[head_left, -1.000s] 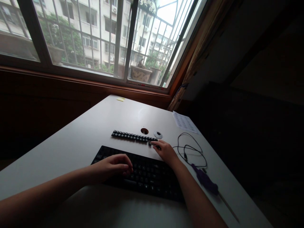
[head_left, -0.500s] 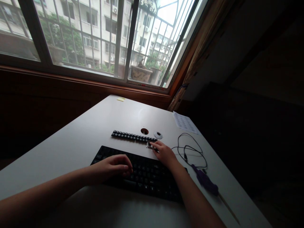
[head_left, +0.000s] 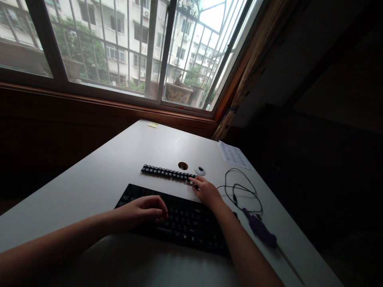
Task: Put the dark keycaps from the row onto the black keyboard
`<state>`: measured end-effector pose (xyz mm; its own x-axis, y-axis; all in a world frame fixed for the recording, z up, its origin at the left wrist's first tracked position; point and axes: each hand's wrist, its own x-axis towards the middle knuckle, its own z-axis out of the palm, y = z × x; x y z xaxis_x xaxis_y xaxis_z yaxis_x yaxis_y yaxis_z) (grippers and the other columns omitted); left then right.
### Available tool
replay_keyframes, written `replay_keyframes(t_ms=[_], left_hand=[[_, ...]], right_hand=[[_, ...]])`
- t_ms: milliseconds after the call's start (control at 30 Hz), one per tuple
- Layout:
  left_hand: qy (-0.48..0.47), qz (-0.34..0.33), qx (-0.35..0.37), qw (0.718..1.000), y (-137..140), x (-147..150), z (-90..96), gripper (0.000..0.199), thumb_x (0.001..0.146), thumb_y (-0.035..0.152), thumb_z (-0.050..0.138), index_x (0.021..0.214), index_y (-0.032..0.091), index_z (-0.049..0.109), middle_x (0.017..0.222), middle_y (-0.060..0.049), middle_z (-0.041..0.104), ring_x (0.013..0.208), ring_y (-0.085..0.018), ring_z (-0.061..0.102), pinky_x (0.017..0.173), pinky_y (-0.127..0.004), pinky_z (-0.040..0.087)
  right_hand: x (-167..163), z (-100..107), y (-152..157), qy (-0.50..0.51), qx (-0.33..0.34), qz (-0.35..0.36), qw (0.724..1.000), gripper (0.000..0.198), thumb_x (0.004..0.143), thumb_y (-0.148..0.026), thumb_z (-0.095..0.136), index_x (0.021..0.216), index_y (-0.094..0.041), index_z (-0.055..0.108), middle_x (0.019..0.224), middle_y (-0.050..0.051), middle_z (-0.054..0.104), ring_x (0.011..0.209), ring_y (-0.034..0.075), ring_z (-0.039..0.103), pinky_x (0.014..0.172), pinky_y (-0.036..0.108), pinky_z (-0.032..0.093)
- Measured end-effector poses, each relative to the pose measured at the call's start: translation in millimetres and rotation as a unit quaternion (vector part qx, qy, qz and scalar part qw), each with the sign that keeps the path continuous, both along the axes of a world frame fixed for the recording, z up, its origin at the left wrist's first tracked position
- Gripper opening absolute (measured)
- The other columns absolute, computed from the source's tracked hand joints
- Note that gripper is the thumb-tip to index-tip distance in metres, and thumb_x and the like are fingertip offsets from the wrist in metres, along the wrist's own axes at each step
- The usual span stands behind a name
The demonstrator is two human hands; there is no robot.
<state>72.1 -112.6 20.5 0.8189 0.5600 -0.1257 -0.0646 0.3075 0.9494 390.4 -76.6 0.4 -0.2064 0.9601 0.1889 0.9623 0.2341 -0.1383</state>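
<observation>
Keycaps in two rows [head_left: 163,171] lie beyond the far edge of the keyboard [head_left: 191,223], well in from the left edge of the worktop [head_left: 89,191], and the change is at their right end. A second ago one loose keycap [head_left: 188,179] sat just clear of my fingertips; now the fingertips of my right hand [head_left: 206,191] are right at it, and slim metal prongs [head_left: 189,183] show beneath them. I judge from this that the handling has narrowed to that single keycap beside the lower row. My right fingers are nearly closed, seemingly round the thin tool those prongs belong to, though its grip end is hidden. My left hand [head_left: 143,209] has stayed over the keyboard's left half, half curled, a gap between thumb and forefinger and nothing visible in it; whether it rests on the keys I cannot tell. Near the worktop's right edge lie a cable [head_left: 235,197] and a purple-handled tool [head_left: 263,231]. No brand is readable: the key legends, a pale mark on the keyboard and the print on the paper sheet [head_left: 235,154] by the far right corner are all too small
</observation>
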Motion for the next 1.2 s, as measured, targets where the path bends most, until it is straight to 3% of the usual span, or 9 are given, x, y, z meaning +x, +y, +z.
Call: replay_keyframes(t_ms=[700, 867, 1033, 1200], left_hand=[[0.001, -0.001, 0.003, 1.000, 0, 1, 0.6, 0.020, 0.087, 0.030, 0.068, 0.102, 0.018, 0.067, 0.101, -0.005, 0.067, 0.092, -0.017, 0.060, 0.084, -0.032, 0.046], [-0.001, -0.003, 0.006, 1.000, -1, 0, 3.0, 0.018, 0.088, 0.029, 0.067, 0.103, 0.017, 0.067, 0.100, -0.005, 0.067, 0.092, -0.017, 0.060, 0.085, -0.032, 0.046], [0.018, -0.010, 0.016, 1.000, -1, -1, 5.3, 0.019, 0.089, 0.030, 0.066, 0.104, 0.018, 0.066, 0.103, -0.005, 0.066, 0.096, -0.019, 0.060, 0.088, -0.034, 0.046], [0.034, -0.018, 0.081, 0.996, -1, -1, 3.3, 0.022, 0.090, 0.034, 0.065, 0.106, 0.019, 0.066, 0.106, -0.006, 0.066, 0.100, -0.021, 0.061, 0.091, -0.037, 0.047]], right_hand=[[-1, 0, -1, 0.011, -0.001, -0.005, 1.000, 0.049, 0.086, -0.017, 0.057, 0.134, -0.031, 0.057, 0.118, 0.004, 0.066, 0.095, 0.019, 0.067, 0.086, 0.028, 0.051], [5, 5, 0, 0.082, 0.021, 0.012, 0.996, 0.039, 0.089, -0.028, 0.059, 0.128, -0.031, 0.061, 0.113, 0.004, 0.068, 0.097, 0.020, 0.067, 0.088, 0.033, 0.052], [11, 19, -9, 0.194, 0.068, 0.036, 0.978, 0.028, 0.092, -0.043, 0.056, 0.108, -0.022, 0.066, 0.102, 0.006, 0.069, 0.093, 0.021, 0.066, 0.086, 0.034, 0.050], [8, 33, -35, 0.287, 0.063, -0.018, 0.956, 0.035, 0.098, -0.047, 0.042, 0.091, -0.021, 0.064, 0.071, 0.000, 0.061, 0.064, 0.016, 0.059, 0.067, 0.028, 0.048]])
